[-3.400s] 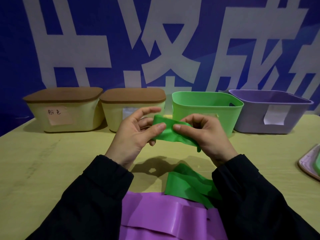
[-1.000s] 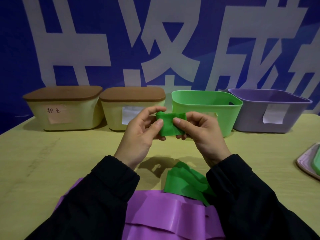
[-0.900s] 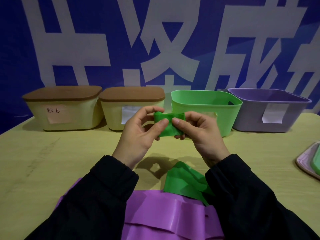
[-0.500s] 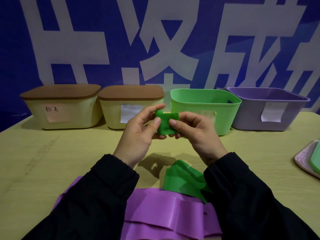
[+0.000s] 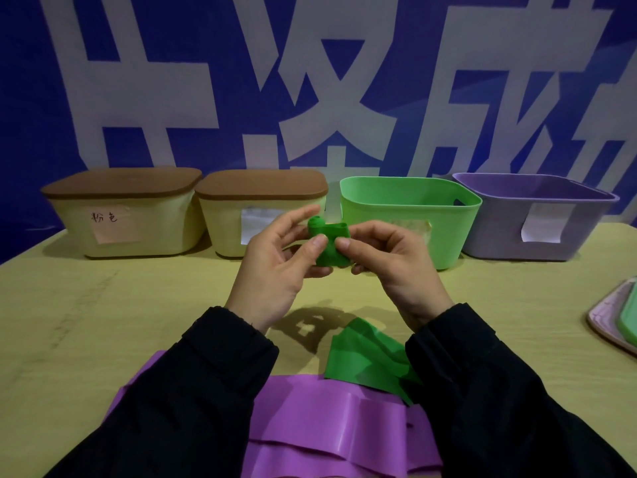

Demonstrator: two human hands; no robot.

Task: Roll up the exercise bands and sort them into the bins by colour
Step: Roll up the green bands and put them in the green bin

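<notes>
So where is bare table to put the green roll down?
Bare table lies left of the left hand, before the lidded bins; another patch lies between the right hand and the tray. The near edge is crowded by purple band.

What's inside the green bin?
Only the green bin's smooth inner back wall and a handle cutout near its right end show. Its front wall hides the floor, so any bands lying low inside cannot be seen.

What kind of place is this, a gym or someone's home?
Probably neither: it looks like a staged work table. A blue banner with large white characters hangs behind labelled plastic bins, and stretchy purple bands lie on the yellowish wooden table.
</notes>
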